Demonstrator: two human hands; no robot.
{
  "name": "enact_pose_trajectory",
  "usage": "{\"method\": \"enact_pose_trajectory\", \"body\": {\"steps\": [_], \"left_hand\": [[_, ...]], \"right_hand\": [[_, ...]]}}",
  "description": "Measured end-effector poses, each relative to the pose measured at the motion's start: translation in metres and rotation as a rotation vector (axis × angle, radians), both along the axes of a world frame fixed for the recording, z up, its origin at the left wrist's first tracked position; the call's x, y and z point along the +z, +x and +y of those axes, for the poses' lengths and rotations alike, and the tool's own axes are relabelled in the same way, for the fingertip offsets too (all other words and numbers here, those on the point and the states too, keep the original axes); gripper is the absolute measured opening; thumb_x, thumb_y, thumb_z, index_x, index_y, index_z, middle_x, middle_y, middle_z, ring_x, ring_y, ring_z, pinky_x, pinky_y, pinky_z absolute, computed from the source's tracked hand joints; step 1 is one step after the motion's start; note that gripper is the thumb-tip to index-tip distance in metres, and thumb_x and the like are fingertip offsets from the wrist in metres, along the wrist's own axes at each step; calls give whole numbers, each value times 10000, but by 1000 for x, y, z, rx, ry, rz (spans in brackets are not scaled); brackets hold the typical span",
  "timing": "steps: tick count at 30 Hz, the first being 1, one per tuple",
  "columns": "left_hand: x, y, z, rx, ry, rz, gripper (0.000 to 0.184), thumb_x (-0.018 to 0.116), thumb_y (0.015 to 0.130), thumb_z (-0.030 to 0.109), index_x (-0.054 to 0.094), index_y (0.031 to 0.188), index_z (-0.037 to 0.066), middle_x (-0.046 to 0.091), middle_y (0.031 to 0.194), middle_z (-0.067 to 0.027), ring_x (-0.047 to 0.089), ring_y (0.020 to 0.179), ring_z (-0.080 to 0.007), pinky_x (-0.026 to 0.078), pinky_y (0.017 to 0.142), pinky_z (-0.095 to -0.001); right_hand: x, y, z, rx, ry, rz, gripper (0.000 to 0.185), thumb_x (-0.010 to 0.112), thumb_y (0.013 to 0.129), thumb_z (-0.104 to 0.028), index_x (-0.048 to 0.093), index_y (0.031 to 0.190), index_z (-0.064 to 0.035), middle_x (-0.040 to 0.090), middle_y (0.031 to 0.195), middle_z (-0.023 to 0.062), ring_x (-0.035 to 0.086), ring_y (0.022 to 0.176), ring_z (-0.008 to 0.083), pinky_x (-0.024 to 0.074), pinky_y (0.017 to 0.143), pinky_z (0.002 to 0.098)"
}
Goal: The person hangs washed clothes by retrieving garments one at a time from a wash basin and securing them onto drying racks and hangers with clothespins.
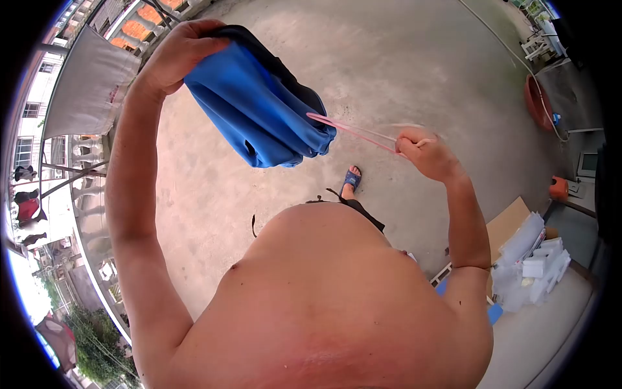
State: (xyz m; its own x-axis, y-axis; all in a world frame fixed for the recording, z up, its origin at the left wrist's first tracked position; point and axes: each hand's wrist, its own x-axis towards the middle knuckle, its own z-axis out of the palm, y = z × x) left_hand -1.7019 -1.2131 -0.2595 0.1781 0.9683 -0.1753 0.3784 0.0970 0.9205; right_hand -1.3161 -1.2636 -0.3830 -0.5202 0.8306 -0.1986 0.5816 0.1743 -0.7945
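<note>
My left hand [184, 55] is raised at the upper left, its fingers closed on the edge of a blue garment [249, 104] with a black side. The cloth hangs in folds toward the middle of the view; its exact kind is hard to tell. To the right, my right hand [427, 154] grips a thin pink clothes hanger [356, 129] in a fist. One narrow end of the hanger reaches to the garment's lower right edge; whether it goes inside the cloth I cannot tell. A pale hook tip shows at my right fingers.
Below is a concrete floor [414, 71], with my foot in a blue sandal [352, 177]. A balustrade [91, 194] runs along the left. At right are a reddish-brown basin [538, 102], a hose [502, 48], cardboard [508, 223] and white plastic packaging [534, 266].
</note>
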Motion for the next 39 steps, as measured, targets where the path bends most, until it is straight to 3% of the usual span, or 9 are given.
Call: {"method": "enact_pose_trajectory", "body": {"steps": [2,6,15,18,23,26,28,35,39], "left_hand": [[0,12,23,-9,-8,1,211,580,818,79,601,1009,-9,632,858,-40,597,733,-92,497,677,-225],[-2,42,55,-32,-32,-27,204,579,817,75,606,1005,0,627,846,-34,591,728,-88,489,672,-223],[3,58,100,-151,-17,49,164,576,811,54,614,956,-12,615,817,-13,553,718,-63,458,658,-213],[-5,48,125,-150,-16,39,190,582,830,47,603,1013,0,623,863,-26,572,748,-66,470,677,-197],[-19,51,175,-31,12,-96,271,577,855,86,560,1094,-39,631,898,-69,608,736,-98,507,679,-201],[-17,46,209,-60,92,-11,318,594,845,111,552,1137,-6,634,914,-82,619,738,-151,506,692,-236],[-10,46,227,-152,32,63,194,632,800,144,632,906,-18,618,710,-26,546,577,-94,445,530,-250],[15,46,266,-290,170,-13,180,622,821,143,626,916,-10,603,718,-11,536,623,-87,445,551,-256],[42,50,278,-286,273,157,213,626,789,165,626,888,-23,595,693,-32,536,620,-101,444,551,-275]], "right_hand": [[22,23,21,-29,-36,-83,162,473,788,-112,547,713,10,518,613,167,457,539,276,391,537,355],[-31,18,56,7,-62,50,189,456,794,-127,549,714,16,539,637,183,480,560,304,398,563,378],[-83,-46,128,72,12,-174,267,443,777,-196,611,738,8,604,790,224,566,722,402,449,668,437],[-98,-60,149,-185,-47,-78,272,458,780,-201,610,716,14,616,778,216,585,656,355,458,652,407],[-98,-93,192,-920,-449,710,238,490,822,-188,575,684,-15,502,567,28,434,468,103,328,395,262],[-67,-114,220,-1114,-372,950,189,487,858,-196,540,760,-44,426,564,-16,365,433,68,261,367,207],[-43,-130,237,-1193,-226,1034,195,475,870,-209,530,751,-65,423,569,-20,365,450,63,275,393,194],[7,-172,307,-1259,156,1267,221,482,845,-253,481,704,-83,411,588,-28,382,501,72,284,424,213],[8,-178,357,-1303,508,1096,258,462,879,-288,517,783,-54,451,660,4,433,564,111,357,487,243]]}}
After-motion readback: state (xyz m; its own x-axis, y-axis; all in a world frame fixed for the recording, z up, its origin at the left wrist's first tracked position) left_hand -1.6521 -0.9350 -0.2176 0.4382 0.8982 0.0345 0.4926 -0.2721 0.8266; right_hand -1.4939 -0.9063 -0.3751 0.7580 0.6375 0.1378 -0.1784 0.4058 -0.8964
